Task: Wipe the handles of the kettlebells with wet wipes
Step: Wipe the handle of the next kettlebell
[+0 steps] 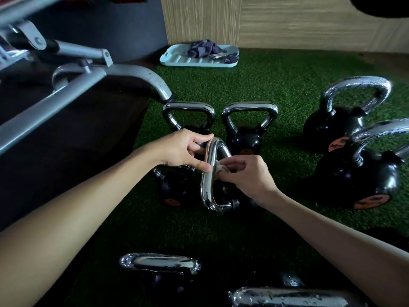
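A black kettlebell [177, 189] lies tipped on the green turf at the centre, its chrome handle [208, 185] turned toward me. My left hand [188, 151] pinches the top of that handle between thumb and fingers. My right hand [245, 173] holds a small white wet wipe [221, 168] pressed against the inner right side of the handle. Two upright kettlebells [245, 140] stand just behind, and two larger ones [358, 178] stand to the right.
Grey gym machine bars [93, 85] cross the upper left over a dark mat. A pale blue tray [199, 60] with a dark cloth sits by the wooden wall. Two more chrome handles [159, 263] lie near the bottom edge.
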Demonstrator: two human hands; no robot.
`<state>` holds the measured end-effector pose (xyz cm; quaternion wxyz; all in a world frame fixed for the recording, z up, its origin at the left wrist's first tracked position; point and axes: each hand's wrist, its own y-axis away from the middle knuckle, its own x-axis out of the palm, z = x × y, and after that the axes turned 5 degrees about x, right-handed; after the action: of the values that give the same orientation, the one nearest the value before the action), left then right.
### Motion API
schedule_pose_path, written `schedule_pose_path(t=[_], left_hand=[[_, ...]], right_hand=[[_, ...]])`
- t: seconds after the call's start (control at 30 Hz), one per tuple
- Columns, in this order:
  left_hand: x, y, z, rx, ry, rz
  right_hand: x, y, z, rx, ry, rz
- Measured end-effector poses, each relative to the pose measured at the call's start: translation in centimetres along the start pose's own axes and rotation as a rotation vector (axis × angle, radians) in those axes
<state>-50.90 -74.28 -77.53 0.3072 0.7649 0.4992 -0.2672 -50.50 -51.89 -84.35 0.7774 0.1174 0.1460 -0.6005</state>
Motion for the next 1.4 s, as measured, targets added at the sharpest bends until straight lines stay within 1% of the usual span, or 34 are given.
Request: schedule_pose_path(t=[0.07, 0.17, 0.27, 0.4, 0.6, 0.7, 0.77, 0.9, 1.03, 1.1, 1.17, 1.27, 1.4], left_hand=[[0.0, 0.0, -0.2, -0.005, -0.004, 0.0], [-0.1, -0.3, -0.3, -0.037, -0.019, 0.012], [-0.1, -0.6, -0.5, -0.047, -0.006, 0.018], [-0.2, -0.8, -1.2, -0.065, -0.046, 0.012], [-1.0, -1.8, -2.3, -0.104, -0.128, 0.077], [-0.6, -2.6, -3.3, -0.112, -0.072, 0.055], [0.2, -3.7, -4.4, -0.108, -0.013, 0.011], [2.5, -7.2, -8.2, -0.098, -0.029, -0.032], [5.2, -9.8, -12.4, -0.073, -0.149, -0.006], [5.6, -10.3, -13.3, -0.08, -0.217, 0.01], [5.1, -9.8, -13.3, -0.076, -0.268, 0.028], [4.4, -7.6, -12.9, -0.065, -0.256, 0.06], [5.8, -5.0, -13.2, -0.091, -0.292, 0.006]], right_hand=[[0.0, -0.2, 0.1, -0.038, 0.037, -0.052], [0.3, -1.6, 0.5, -0.126, 0.123, -0.218], [0.1, -3.2, 0.7, -0.131, 0.178, -0.332], [0.2, -3.7, -0.2, -0.088, 0.26, -0.346], [-0.6, -3.4, -1.9, -0.007, 0.35, -0.376], [-2.0, -4.1, -1.8, 0.056, 0.349, -0.315], [-3.7, -4.4, -2.1, 0.094, 0.338, -0.311], [-8.0, -2.9, -3.1, 0.163, 0.278, -0.409], [-11.9, -0.9, -3.8, 0.246, 0.194, -0.508], [-13.3, -0.2, -3.9, 0.272, 0.181, -0.547], [-14.0, 0.2, -3.7, 0.268, 0.195, -0.562], [-13.9, 0.4, -3.4, 0.228, 0.188, -0.552], [-13.1, 0.4, -2.8, 0.165, 0.199, -0.511]])
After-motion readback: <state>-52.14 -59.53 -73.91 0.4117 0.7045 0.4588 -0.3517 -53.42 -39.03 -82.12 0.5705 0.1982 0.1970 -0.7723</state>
